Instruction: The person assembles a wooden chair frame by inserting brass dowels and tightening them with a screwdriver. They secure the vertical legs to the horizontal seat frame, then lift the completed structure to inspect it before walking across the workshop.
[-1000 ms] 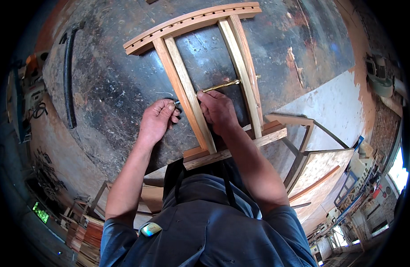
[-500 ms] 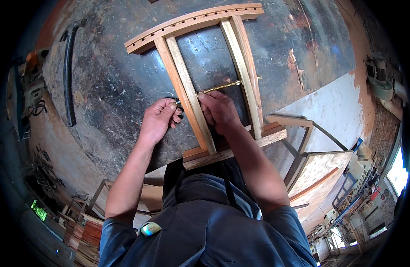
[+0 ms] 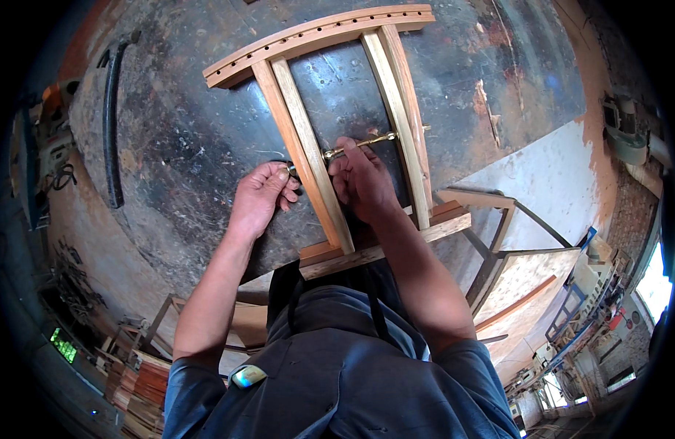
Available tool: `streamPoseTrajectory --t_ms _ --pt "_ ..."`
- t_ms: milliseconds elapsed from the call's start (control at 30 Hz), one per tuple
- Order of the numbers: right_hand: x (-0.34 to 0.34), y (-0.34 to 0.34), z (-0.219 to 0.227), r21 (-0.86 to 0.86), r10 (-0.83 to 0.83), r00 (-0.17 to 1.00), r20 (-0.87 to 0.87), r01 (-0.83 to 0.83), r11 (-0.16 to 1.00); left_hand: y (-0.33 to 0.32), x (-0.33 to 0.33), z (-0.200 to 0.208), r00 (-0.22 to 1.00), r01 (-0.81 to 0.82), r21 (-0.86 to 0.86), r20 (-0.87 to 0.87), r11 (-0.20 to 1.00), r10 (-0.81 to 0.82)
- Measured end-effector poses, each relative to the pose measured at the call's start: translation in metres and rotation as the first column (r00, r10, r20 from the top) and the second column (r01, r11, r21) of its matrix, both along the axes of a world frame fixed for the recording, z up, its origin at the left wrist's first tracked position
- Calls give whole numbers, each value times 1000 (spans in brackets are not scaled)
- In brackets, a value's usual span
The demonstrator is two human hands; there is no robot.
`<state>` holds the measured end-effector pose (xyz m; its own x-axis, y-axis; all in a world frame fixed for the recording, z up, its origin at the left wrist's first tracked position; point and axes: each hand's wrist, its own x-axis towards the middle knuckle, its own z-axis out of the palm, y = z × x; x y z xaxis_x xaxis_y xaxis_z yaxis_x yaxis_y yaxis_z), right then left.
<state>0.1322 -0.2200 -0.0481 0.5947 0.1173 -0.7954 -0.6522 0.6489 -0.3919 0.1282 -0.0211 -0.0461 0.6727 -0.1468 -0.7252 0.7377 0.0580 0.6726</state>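
A wooden frame (image 3: 305, 124) lies on the dark worktop, with two pairs of slats between a curved rail with a row of holes (image 3: 319, 34) and a plain rail (image 3: 386, 243) near me. A thin brass-coloured rod (image 3: 378, 139) with shaped ends spans the gap between the slat pairs. Inside the frame, my right hand (image 3: 363, 184) is closed at the rod's left end, its index finger over it. Outside the left slat, my left hand (image 3: 258, 196) pinches a small shiny and dark piece against the wood. Its kind is too small to tell.
The scuffed dark worktop (image 3: 184, 139) bears a long dark metal bar (image 3: 114, 124) at the left. Another wooden frame (image 3: 498, 227) and a pale board (image 3: 528, 282) stand at the lower right. Stacked planks (image 3: 143, 384) lie at the lower left.
My right index finger has shifted up and right over the rod, baring its left end. My left hand stays in place. The wooden frame has barely moved.
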Motion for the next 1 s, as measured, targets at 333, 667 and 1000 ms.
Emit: streamPoseTrajectory --t_ms 333,667,1000 --pt "-1 1 -1 -21 -39 999 27 39 999 0 -1 0 1000 1 8 11 1000 -1" --pt "-3 0 -7 -32 20 998 58 -18 999 1 1 0 998 41 55 50 998 -44" --pt "-4 -4 -12 -28 55 998 34 -54 998 3 0 4 992 82 201 79 976 -99"
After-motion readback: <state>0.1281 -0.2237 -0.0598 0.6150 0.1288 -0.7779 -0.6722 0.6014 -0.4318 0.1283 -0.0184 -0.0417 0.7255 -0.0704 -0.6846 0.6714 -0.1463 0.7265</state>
